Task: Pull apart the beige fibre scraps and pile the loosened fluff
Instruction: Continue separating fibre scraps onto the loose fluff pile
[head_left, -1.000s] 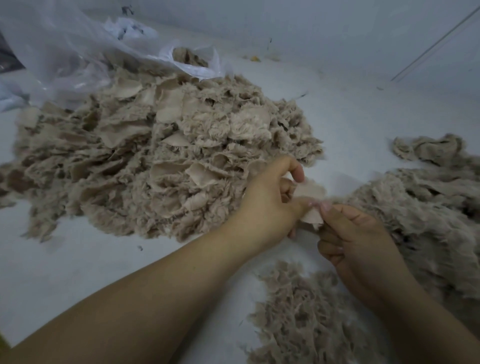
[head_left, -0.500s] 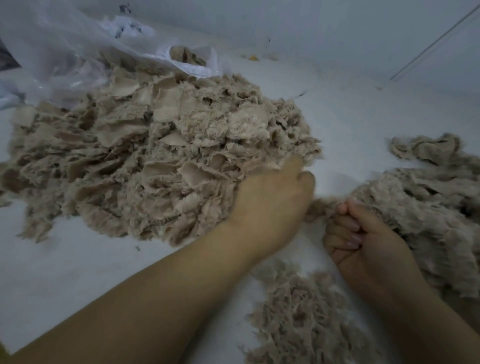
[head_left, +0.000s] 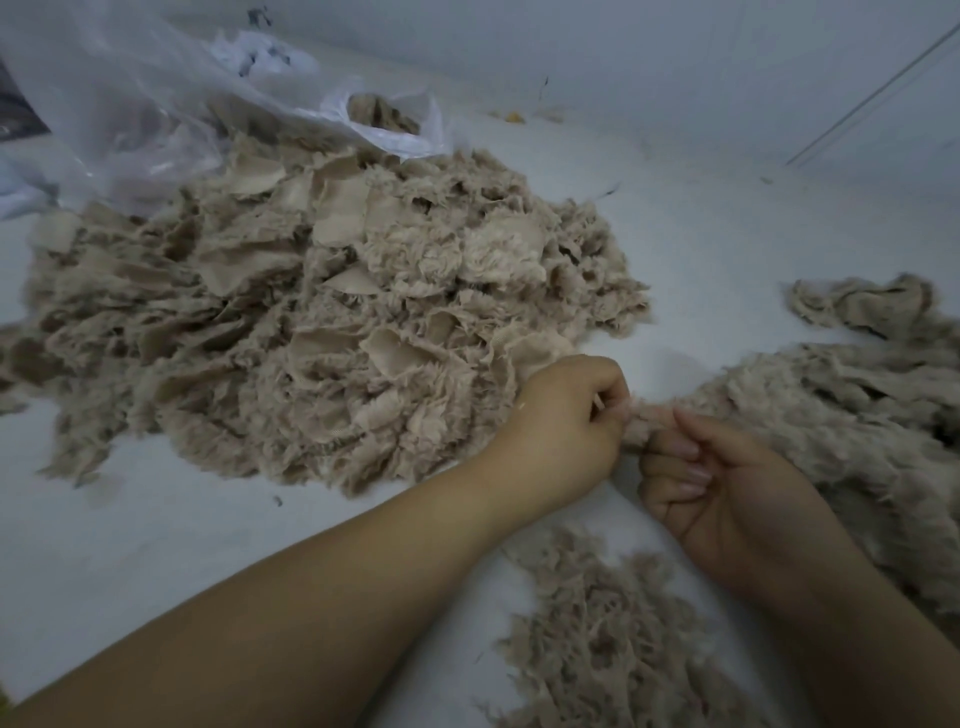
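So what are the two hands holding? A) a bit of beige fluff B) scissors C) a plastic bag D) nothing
A: the left hand and right hand both pinch one fluff scrap between them, by the fluff pile on the right.

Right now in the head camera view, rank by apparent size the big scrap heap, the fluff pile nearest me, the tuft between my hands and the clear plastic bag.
1. scrap heap
2. plastic bag, partly cut off, so unsure
3. fluff pile, enlarged by nearness and cut off below
4. tuft pinched by left hand and right hand
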